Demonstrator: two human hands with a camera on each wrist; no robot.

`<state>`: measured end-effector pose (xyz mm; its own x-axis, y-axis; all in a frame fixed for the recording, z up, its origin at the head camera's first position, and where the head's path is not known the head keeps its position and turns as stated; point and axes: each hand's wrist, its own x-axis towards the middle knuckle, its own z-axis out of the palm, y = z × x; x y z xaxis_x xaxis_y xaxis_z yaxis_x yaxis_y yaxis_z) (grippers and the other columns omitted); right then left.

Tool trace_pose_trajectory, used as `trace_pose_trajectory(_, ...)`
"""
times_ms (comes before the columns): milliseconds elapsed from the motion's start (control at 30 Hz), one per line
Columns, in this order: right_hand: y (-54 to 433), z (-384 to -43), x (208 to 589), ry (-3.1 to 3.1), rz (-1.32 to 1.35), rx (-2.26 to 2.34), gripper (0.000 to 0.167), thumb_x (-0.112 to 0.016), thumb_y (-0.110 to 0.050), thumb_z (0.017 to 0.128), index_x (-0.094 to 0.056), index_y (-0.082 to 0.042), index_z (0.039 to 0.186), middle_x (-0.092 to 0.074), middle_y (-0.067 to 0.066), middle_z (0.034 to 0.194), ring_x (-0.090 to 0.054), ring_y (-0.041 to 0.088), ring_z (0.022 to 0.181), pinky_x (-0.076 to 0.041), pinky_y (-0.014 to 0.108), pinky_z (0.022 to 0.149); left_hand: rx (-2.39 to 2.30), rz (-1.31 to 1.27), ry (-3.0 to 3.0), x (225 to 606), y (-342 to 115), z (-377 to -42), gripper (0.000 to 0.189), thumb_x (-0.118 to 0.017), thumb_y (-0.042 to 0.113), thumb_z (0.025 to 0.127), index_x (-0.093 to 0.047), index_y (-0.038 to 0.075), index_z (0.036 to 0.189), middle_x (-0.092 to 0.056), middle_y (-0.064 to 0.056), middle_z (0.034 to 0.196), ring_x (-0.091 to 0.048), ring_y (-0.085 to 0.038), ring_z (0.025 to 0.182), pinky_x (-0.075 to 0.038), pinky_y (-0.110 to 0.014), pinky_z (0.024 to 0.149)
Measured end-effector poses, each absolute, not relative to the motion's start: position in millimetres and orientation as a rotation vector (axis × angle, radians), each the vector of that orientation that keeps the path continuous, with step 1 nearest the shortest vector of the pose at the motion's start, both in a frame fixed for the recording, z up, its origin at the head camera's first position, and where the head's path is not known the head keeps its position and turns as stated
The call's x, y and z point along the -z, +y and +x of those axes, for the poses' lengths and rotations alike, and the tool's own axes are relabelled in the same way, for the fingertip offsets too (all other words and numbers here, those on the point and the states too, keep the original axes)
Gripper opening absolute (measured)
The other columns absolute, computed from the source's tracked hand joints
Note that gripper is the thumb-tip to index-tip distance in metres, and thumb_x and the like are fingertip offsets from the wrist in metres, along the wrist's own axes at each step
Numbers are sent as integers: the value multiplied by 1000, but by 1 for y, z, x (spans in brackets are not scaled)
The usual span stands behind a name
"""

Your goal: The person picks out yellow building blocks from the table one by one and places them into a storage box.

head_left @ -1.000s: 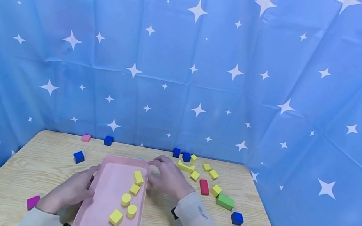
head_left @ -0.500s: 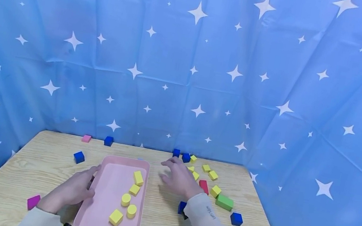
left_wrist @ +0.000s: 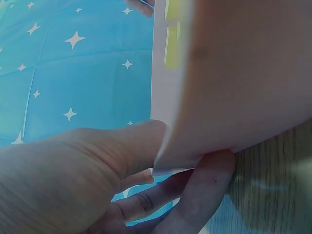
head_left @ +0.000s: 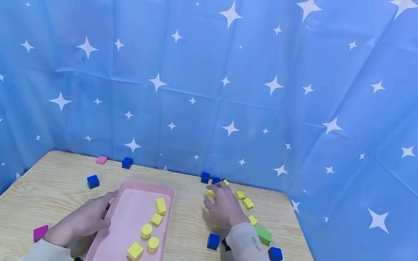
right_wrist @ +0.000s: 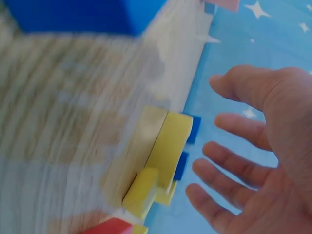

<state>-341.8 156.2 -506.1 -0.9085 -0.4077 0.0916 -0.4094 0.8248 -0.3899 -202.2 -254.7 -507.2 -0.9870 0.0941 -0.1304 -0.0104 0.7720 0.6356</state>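
Five yellow blocks point(head_left: 146, 231) in pink tray point(head_left: 122, 222), lower centre; left hand point(head_left: 86, 217) clamped on rim. Right hand point(head_left: 226, 207) spread, grasping nothing, near loose block point(head_left: 210, 193), right of centre; crowded reach could knock blue cube point(head_left: 205, 177).

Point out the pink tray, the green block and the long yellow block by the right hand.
Pink tray point(head_left: 123, 226), head view, bare left part of its floor.
Green block point(head_left: 264, 236), head view, middle of its visible part.
Long yellow block point(right_wrist: 170, 144), right wrist view, middle of its bright face.
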Motion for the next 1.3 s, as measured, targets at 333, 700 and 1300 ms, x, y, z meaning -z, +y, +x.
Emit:
trace_pose_trajectory(333, 169, -352, 512, -3079, 550, -644, 66, -81, -24, 110, -59, -4, 169, -58, 26, 172, -66, 44, 149, -63, 62, 121, -1036, 84, 2796, 506, -255, -203, 93, -81, -4, 94, -35, -12, 175, -76, -29, 144, -80, -35, 122, -74, -53, 99)
trace_pose_trajectory(700, 167, -353, 514, -3081, 594, -623, 46, -83, -12, 107, -74, -2, 152, -72, 23, 159, -63, 47, 155, -57, 64, 128, -1042, 69, 2795, 508, -254, -203, 92, -83, -2, 95, -37, -10, 175, -77, -24, 143, -79, -32, 119, -74, -54, 100)
trace_pose_trajectory(1300, 161, -353, 516, -3029, 801, -644, 48, -74, 8, 105, -41, -13, 77, -33, -2, 81, -39, 14, 74, -40, 34, 76, -1011, 59, 2795, 507, -256, -203, 92, -82, -3, 96, -36, -10, 175, -76, -27, 145, -79, -35, 123, -73, -54, 100)
